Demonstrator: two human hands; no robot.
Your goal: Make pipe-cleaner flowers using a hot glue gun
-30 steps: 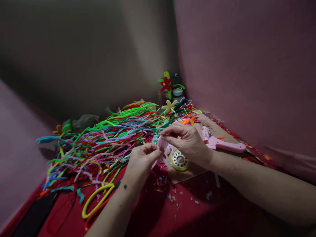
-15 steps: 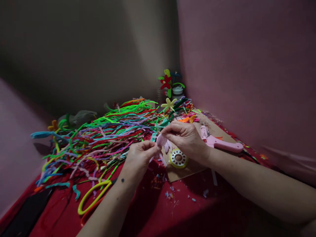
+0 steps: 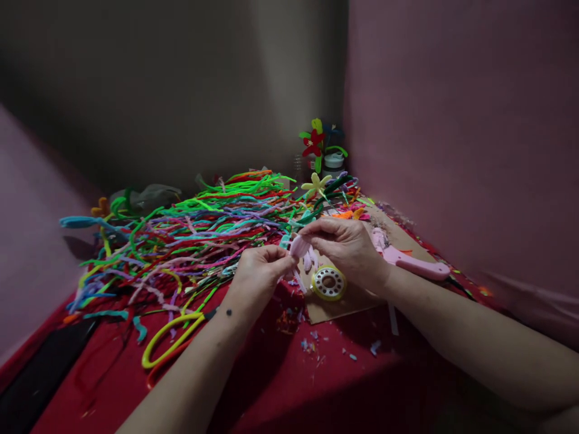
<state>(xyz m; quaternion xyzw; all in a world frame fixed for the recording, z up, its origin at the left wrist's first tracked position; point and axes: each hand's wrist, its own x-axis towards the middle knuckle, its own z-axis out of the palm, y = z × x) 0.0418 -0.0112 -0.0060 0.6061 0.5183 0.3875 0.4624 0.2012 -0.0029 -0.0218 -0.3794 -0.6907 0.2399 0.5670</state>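
Between my two hands is a pale pink pipe-cleaner petal [image 3: 298,247]. My left hand [image 3: 260,274] pinches its lower end between thumb and finger. Its upper edge is pinched by my right hand [image 3: 346,247]. Just beneath, more pale lilac petals [image 3: 310,259] lie on a cardboard sheet [image 3: 344,311]. A yellow-rimmed tape roll [image 3: 329,283] rests on the cardboard, below my right hand. Beyond my left hand spreads a large heap of colourful pipe cleaners [image 3: 212,214].
A pink glue gun [image 3: 414,264] lies right of my right hand. Scissors with yellow and orange handles [image 3: 151,352] are by my left forearm. Pipe-cleaner flowers [image 3: 313,144] stand at the back near a lidded bottle [image 3: 333,161]. Fluff scraps dot the red cloth [image 3: 280,380].
The view has shifted slightly, so the whole scene sits a little higher and further right. Both hands keep their pinch on the petal, with little visible change in its shape.
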